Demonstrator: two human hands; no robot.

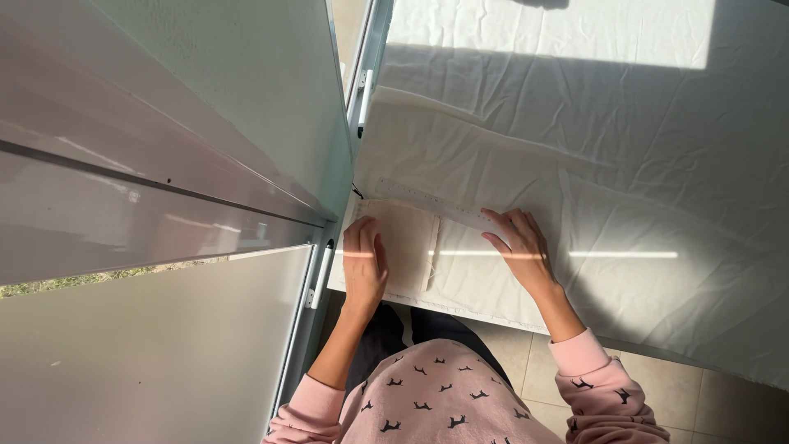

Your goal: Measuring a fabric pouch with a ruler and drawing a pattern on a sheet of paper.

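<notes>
A folded piece of cream cloth (407, 242) lies at the near left corner of a surface covered with a white sheet (625, 164). My left hand (363, 259) rests flat on the cloth's left part, fingers together. A clear plastic ruler (431, 201) lies slanted along the cloth's far edge. My right hand (518, 242) presses its fingertips down on the ruler's right end, fingers spread. Neither hand grips anything.
A window with a grey-white frame (329, 222) and a white handle (363, 99) stands close at the left. Its sash (164, 123) fills the left half. Beige floor tiles (657, 386) show below the sheet's edge. Sunlight falls across the sheet's far part.
</notes>
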